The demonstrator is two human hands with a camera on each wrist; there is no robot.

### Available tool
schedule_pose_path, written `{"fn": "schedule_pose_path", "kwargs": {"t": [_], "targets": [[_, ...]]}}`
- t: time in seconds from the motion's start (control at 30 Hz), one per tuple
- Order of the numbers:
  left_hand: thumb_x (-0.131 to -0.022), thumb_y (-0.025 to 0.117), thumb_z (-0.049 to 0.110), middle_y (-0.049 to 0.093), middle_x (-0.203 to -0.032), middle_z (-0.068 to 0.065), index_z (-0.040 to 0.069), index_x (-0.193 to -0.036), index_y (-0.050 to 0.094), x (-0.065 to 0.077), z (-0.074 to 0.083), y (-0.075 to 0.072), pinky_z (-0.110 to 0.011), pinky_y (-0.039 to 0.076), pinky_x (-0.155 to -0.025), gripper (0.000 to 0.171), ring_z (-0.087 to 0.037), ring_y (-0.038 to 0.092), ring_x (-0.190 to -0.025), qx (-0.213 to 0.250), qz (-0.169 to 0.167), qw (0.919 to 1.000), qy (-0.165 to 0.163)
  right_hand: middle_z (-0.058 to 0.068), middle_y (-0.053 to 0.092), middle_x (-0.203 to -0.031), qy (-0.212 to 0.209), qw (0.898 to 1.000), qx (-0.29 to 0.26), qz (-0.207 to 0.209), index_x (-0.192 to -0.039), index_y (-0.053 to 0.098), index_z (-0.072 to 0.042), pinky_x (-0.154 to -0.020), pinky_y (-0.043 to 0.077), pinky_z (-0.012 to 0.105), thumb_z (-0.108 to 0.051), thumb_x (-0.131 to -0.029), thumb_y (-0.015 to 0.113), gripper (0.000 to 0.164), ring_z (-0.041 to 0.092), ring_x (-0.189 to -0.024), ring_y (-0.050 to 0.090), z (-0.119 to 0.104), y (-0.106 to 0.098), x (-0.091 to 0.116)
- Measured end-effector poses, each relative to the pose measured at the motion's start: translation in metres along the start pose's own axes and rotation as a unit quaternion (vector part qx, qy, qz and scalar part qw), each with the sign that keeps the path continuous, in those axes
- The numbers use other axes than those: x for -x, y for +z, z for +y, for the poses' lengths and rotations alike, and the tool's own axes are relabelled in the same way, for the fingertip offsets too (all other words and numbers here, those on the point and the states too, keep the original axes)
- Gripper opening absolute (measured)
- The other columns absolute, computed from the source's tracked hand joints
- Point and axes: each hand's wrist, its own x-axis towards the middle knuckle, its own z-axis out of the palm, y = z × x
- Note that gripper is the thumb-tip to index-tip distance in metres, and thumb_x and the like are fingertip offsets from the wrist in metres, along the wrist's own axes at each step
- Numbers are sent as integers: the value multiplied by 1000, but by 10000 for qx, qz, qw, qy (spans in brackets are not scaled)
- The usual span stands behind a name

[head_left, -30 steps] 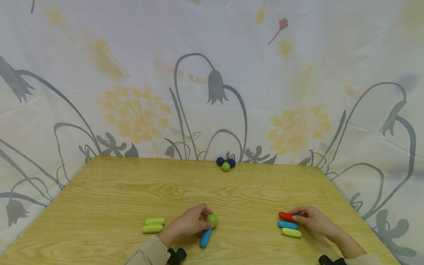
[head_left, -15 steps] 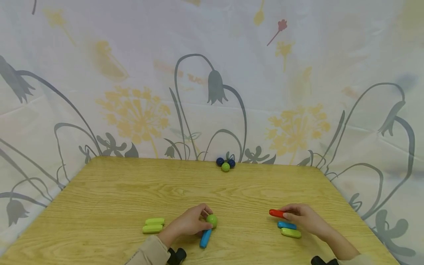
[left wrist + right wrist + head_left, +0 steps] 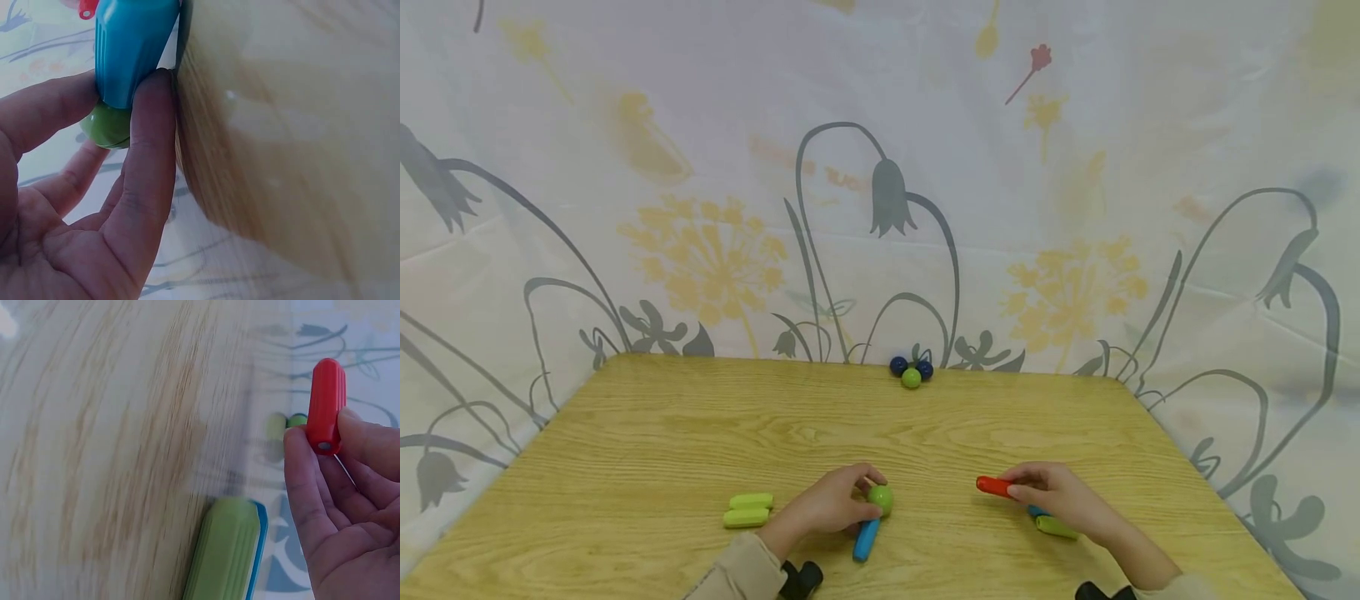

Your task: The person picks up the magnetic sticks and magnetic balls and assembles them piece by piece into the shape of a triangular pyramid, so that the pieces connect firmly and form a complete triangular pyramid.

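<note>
Near the front middle of the table my left hand (image 3: 831,502) pinches a blue magnetic building rod (image 3: 133,53) at the end where a green ball (image 3: 881,500) joins it. In the left wrist view thumb and finger grip the rod's sides, and part of the ball (image 3: 107,127) shows behind. To the right, my right hand (image 3: 1067,496) pinches a red magnetic building rod (image 3: 994,487) between thumb and fingers. A grey dot marks the near end of this red rod (image 3: 327,403) in the right wrist view. The rod points left, toward the ball.
Under the right hand lie a lime rod (image 3: 1056,527) and a blue rod (image 3: 1037,511), partly hidden. Two lime rods (image 3: 748,510) lie left of the left hand. Two dark blue balls (image 3: 898,366) and a green ball (image 3: 912,378) sit at the table's back edge, before a patterned curtain (image 3: 737,167).
My right hand has lifted the red rod off its place beside the blue and lime rods and carried it left. My left hand stays with the blue rod and green ball.
</note>
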Motion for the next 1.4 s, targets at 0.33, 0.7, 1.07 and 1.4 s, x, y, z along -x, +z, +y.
{"fn": "schedule_pose_path", "kwargs": {"t": [0.33, 0.7, 1.07, 1.4], "targets": [[-86, 66, 4, 54, -105, -14, 3, -114, 57, 1, 1, 0, -36, 52, -61, 29, -21, 59, -76, 85, -24, 10000, -42, 15, 64, -100, -180, 9998, -46, -58, -111, 60, 10, -71, 52, 31, -19, -91, 62, 35, 27, -87, 63, -9, 17, -10], [-86, 66, 6, 54, -105, -14, 3, -114, 57, 0, 1, -1, -34, 52, -61, 29, -19, 59, -75, 21, -85, 10000, -14, 13, 63, -103, -211, 9996, -60, -197, -109, 62, 7, -70, 51, 29, -18, -91, 62, 31, 21, -87, 61, -16, 34, -20], [-86, 66, 5, 54, -105, -13, 3, -114, 57, -2, -2, 0, -35, 51, -61, 29, -21, 59, -74, -26, -22, 10000, -51, 13, 64, -101, -224, 9977, -495, -414, -111, 60, 9, -71, 53, 32, -14, -92, 61, 30, 28, -86, 63, -21, 49, -30], [-86, 67, 5, 54, -107, -15, 3, -115, 56, -3, -1, 1, -36, 52, -61, 31, -21, 60, -73, -8, -6, 9999, -141, 15, 63, -102, -166, 9940, -884, -619, -111, 60, 10, -72, 53, 34, -8, -91, 59, 26, 28, -87, 64, -23, 65, -40]]}}
